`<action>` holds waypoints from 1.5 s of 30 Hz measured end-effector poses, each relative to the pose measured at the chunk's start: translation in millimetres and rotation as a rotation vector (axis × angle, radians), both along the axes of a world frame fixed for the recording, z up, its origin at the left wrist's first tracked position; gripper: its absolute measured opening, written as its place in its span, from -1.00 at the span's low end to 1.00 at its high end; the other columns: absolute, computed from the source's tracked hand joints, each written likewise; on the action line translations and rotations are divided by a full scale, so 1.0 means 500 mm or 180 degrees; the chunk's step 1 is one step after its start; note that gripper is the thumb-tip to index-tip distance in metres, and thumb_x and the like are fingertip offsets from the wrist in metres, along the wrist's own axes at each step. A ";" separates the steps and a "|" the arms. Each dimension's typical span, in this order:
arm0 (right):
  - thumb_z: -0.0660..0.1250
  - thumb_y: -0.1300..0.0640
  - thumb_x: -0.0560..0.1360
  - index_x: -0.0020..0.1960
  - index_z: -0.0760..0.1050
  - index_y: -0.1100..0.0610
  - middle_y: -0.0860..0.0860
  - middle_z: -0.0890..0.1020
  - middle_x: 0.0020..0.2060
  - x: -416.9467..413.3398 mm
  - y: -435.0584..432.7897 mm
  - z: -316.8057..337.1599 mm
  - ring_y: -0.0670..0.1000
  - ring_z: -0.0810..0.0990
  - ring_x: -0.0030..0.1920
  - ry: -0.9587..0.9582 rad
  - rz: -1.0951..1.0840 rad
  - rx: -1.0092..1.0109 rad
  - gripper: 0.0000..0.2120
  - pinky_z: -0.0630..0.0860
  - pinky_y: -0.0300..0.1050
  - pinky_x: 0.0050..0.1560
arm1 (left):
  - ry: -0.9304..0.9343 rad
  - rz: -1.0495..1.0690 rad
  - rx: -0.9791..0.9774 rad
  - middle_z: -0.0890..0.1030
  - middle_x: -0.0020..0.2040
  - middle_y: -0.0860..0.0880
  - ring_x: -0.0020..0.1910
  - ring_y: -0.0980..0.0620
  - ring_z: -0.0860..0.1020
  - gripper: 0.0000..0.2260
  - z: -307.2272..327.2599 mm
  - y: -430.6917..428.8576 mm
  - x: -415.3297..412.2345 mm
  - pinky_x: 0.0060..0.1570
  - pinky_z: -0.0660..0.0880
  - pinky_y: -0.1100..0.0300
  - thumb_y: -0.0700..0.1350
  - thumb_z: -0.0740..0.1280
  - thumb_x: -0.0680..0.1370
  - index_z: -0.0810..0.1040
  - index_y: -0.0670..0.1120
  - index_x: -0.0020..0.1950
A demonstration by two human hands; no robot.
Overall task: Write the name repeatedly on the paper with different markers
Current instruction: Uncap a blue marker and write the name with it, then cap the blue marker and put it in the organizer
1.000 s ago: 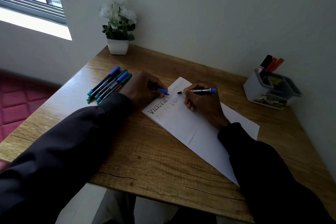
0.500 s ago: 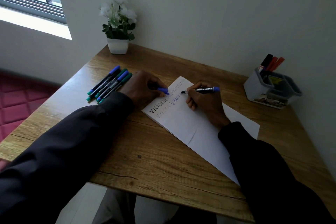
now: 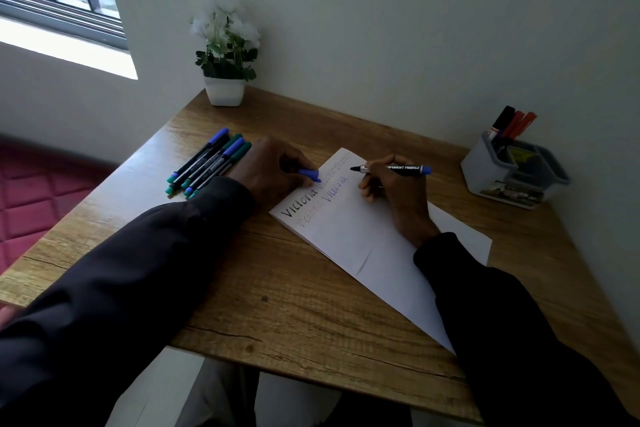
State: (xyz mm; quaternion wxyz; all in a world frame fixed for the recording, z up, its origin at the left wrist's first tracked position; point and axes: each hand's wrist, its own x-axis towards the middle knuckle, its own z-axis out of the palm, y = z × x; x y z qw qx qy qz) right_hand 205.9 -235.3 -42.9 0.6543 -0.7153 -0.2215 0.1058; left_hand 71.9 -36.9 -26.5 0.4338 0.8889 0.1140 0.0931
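A white sheet of paper [image 3: 377,250] lies slanted on the wooden desk, with the name "Victoria" written several times near its top end in two rows. My right hand [image 3: 391,191] grips a black permanent marker with a blue end [image 3: 403,168], its tip just above the paper's upper edge. My left hand [image 3: 273,168] rests at the paper's left corner and holds a blue marker cap [image 3: 309,175] in its fingers.
Several blue- and green-capped markers [image 3: 209,163] lie side by side at the left of the desk [image 3: 284,305]. A white potted plant [image 3: 225,55] stands at the back. A grey organiser [image 3: 512,173] with black and red markers stands at the right by the wall.
My right hand has slid the marker to the right along the second row, and the blue word there is longer. My left hand has stayed put.
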 end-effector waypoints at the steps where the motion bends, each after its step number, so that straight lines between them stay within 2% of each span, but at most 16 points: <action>1: 0.39 0.26 0.55 -0.08 0.58 0.34 0.21 0.67 -0.34 0.001 -0.001 0.001 0.10 0.61 -0.41 0.0028 0.0053 0.0017 -0.88 0.52 -0.12 -0.41 | 0.0002 -0.0001 -0.0015 0.66 0.06 0.11 -0.02 0.22 0.62 -0.81 0.001 -0.001 0.000 -0.11 0.57 0.35 -0.17 0.44 0.51 0.66 -0.02 0.11; 8: 0.40 0.26 0.55 -0.11 0.60 0.22 0.20 0.67 -0.33 -0.005 0.000 -0.002 0.12 0.61 -0.40 -0.0354 0.0470 -0.0348 -0.94 0.54 -0.12 -0.44 | -0.0003 0.0050 -0.0117 0.66 0.06 0.11 -0.01 0.20 0.62 -0.81 0.003 -0.004 0.000 -0.09 0.58 0.32 -0.19 0.45 0.51 0.66 -0.01 0.11; 13: 0.42 0.24 0.54 -0.08 0.59 0.28 0.17 0.67 -0.34 -0.009 0.000 0.001 0.05 0.61 -0.42 -0.0487 0.0560 -0.0516 -0.91 0.55 -0.19 -0.43 | 0.0002 0.0027 -0.0044 0.65 0.07 0.09 0.00 0.19 0.62 -0.80 0.003 -0.002 0.000 -0.05 0.59 0.30 -0.18 0.44 0.51 0.65 -0.02 0.12; 18: 0.43 0.24 0.54 -0.14 0.59 0.15 0.14 0.67 -0.34 -0.009 0.002 0.000 0.05 0.62 -0.41 -0.0528 0.0625 -0.0517 -0.91 0.56 -0.17 -0.42 | 0.0012 0.0014 -0.0045 0.64 0.05 0.12 -0.01 0.21 0.62 -0.80 0.002 0.000 0.001 -0.08 0.58 0.32 -0.18 0.44 0.51 0.65 -0.01 0.12; 23: 0.42 0.26 0.54 -0.14 0.59 0.17 0.13 0.67 -0.35 -0.008 0.003 -0.002 0.05 0.63 -0.42 -0.0553 0.0617 -0.0440 -0.91 0.57 -0.18 -0.42 | 0.0023 -0.0005 -0.0034 0.64 0.02 0.15 -0.03 0.24 0.62 -0.81 -0.001 0.003 0.002 -0.14 0.58 0.36 -0.18 0.44 0.52 0.65 0.00 0.11; 28: 0.39 0.27 0.55 -0.10 0.60 0.27 0.21 0.67 -0.32 0.005 -0.003 -0.003 0.11 0.59 -0.41 -0.0133 0.0371 -0.0018 -0.92 0.52 -0.12 -0.42 | -0.0017 -0.0004 -0.0079 0.65 0.02 0.14 -0.01 0.22 0.62 -0.80 0.001 0.001 0.000 -0.07 0.59 0.32 -0.18 0.45 0.51 0.66 -0.01 0.11; 33: 0.35 0.29 0.55 -0.08 0.61 0.31 0.19 0.64 -0.34 0.012 -0.005 0.012 0.06 0.56 -0.42 0.0425 0.0473 0.0509 -0.90 0.45 -0.20 -0.44 | -0.0107 0.0010 -0.0190 0.65 0.00 0.14 -0.03 0.23 0.63 -0.81 0.002 -0.005 -0.003 -0.13 0.57 0.37 -0.19 0.45 0.51 0.67 -0.02 0.10; 38: 0.36 0.28 0.56 -0.02 0.60 0.32 0.17 0.66 -0.30 0.010 -0.012 0.035 0.05 0.58 -0.36 0.0487 0.0761 0.0541 -0.91 0.50 -0.20 -0.39 | -0.0236 0.0093 -0.0389 0.66 -0.01 0.15 -0.05 0.26 0.63 -0.83 0.006 -0.009 -0.011 -0.12 0.59 0.35 -0.21 0.44 0.52 0.66 0.00 0.07; 41: 0.38 0.28 0.55 0.06 0.63 0.30 0.20 0.67 -0.21 0.005 -0.019 0.049 0.08 0.62 -0.27 0.0440 0.0935 0.0611 -0.87 0.55 -0.18 -0.28 | -0.0387 0.0220 -0.0428 0.67 0.00 0.13 -0.03 0.25 0.64 -0.81 0.007 -0.008 -0.015 -0.09 0.58 0.35 -0.20 0.45 0.50 0.67 -0.02 0.09; 45: 0.29 0.13 0.60 0.12 0.66 0.25 0.25 0.68 -0.10 -0.015 -0.038 0.069 0.12 0.64 -0.18 0.0514 0.1213 0.0634 -0.75 0.58 -0.12 -0.20 | -0.0582 0.0223 -0.0608 0.67 0.01 0.14 -0.02 0.30 0.63 -0.79 0.014 -0.011 -0.026 -0.10 0.55 0.43 -0.20 0.47 0.47 0.65 0.01 0.08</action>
